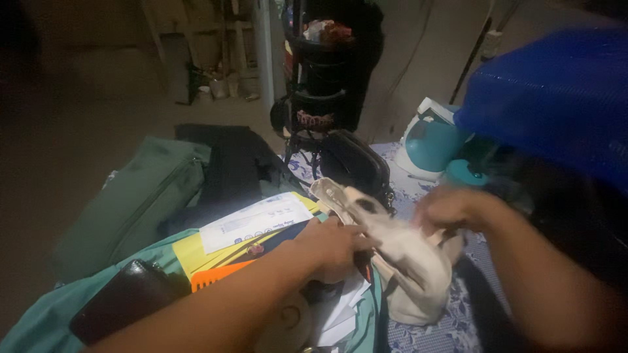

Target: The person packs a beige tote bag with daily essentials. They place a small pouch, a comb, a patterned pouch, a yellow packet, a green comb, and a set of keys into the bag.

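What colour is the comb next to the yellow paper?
Orange; the comb shows best in the head view.

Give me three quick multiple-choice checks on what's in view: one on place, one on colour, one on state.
1. Where is the kettle?
A. behind the beige bag
B. on the green bag
C. in the left hand

2. What colour is the comb?
A. blue
B. orange
C. white

3. How is the beige bag handled?
A. untouched
B. one hand only
C. both hands on it

Answers: 1 A, it stands farther back on the patterned cloth; 2 B, orange teeth show; 3 C, left hand and right hand grip it.
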